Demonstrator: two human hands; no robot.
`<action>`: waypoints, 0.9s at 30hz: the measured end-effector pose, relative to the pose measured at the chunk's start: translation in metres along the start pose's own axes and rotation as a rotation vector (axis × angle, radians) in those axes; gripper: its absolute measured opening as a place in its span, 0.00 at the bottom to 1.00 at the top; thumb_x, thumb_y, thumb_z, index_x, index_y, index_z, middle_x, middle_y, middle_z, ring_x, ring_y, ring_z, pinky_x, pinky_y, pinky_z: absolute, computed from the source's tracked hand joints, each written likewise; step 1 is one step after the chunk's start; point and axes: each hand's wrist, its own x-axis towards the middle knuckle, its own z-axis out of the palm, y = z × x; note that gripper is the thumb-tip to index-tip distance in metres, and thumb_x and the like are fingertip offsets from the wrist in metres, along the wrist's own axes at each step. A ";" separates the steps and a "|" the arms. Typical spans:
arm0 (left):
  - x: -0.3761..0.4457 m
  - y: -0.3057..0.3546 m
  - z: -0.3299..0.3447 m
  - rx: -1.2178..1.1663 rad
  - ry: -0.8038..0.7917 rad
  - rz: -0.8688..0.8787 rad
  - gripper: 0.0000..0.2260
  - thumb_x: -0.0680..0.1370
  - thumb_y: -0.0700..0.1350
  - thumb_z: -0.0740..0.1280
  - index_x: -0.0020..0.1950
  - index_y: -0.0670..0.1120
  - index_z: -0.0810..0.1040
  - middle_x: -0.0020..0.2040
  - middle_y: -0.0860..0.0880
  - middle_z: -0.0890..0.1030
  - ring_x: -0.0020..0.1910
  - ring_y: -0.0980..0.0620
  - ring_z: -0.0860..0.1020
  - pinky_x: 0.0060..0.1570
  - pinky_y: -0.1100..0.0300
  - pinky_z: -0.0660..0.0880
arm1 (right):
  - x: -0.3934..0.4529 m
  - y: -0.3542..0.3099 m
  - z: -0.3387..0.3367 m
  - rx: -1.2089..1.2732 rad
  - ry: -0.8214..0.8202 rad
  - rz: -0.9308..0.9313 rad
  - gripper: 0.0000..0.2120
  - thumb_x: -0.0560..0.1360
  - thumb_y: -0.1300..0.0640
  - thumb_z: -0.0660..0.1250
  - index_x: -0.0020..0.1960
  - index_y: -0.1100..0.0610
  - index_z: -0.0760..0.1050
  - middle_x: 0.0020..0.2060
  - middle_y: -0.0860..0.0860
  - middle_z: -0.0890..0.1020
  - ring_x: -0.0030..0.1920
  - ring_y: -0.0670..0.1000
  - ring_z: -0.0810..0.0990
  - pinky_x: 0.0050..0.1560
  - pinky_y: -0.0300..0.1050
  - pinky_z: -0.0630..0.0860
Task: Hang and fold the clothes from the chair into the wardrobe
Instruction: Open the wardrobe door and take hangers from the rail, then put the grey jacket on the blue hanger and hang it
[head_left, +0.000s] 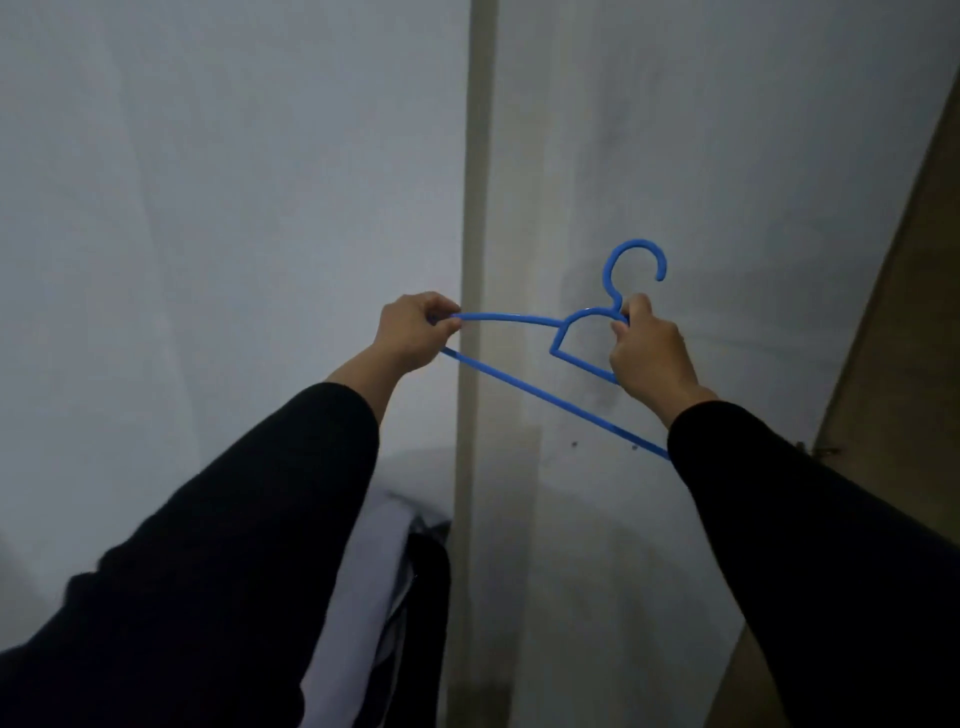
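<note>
While both arms are raised toward the wall, this is what shows:

Hangers: one, a blue plastic hanger (524, 384), held in the air in front of the pale wall (208, 208), carried by nothing but the hands.

Hands: two. The left hand (413, 332) has its fingers curled and pinches the hanger's left tip, where the upper arm and the bottom bar meet. The right hand (649, 351) pinches the neck just below the hook, thumb and fingers closed around the thin plastic.

Sleeves: two, both black; the left sleeve (208, 571) and the right sleeve (805, 545) reach to the wrists.

Hanger look: thin bright blue rod, an open round hook at the top, a small inner loop under the neck, one long straight bottom bar. It is tilted, the left tip higher, the bar sloping down to the right until it passes behind the right sleeve. The right shoulder end is hidden.

Clothes: a pale lilac-white garment (358, 597) and a dark garment (428, 623) beside it, low between the arms; how many pieces lie there cannot be told.

Surroundings: one vertical beige strip (475, 156) on the wall, one brown wooden panel (893, 312) at the right edge.
</note>
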 end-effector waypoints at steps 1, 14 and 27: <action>-0.007 -0.016 -0.012 0.024 0.025 -0.043 0.13 0.77 0.46 0.67 0.60 0.46 0.78 0.54 0.47 0.81 0.55 0.50 0.77 0.52 0.61 0.73 | -0.006 -0.010 0.012 0.023 -0.017 -0.001 0.09 0.82 0.60 0.54 0.60 0.62 0.66 0.41 0.55 0.71 0.40 0.55 0.71 0.39 0.47 0.66; -0.063 -0.149 -0.034 0.544 -0.385 -0.424 0.21 0.79 0.54 0.62 0.68 0.45 0.72 0.69 0.46 0.72 0.68 0.45 0.69 0.67 0.55 0.65 | -0.045 -0.079 0.130 0.177 -0.183 0.005 0.12 0.80 0.65 0.54 0.63 0.63 0.64 0.51 0.62 0.77 0.41 0.55 0.73 0.41 0.45 0.69; -0.028 -0.196 0.106 0.755 -0.787 -0.544 0.43 0.66 0.68 0.69 0.73 0.45 0.65 0.71 0.43 0.67 0.70 0.42 0.66 0.68 0.47 0.65 | 0.009 -0.042 0.215 0.125 -0.302 -0.040 0.12 0.81 0.63 0.53 0.64 0.64 0.63 0.54 0.62 0.77 0.50 0.59 0.78 0.45 0.46 0.71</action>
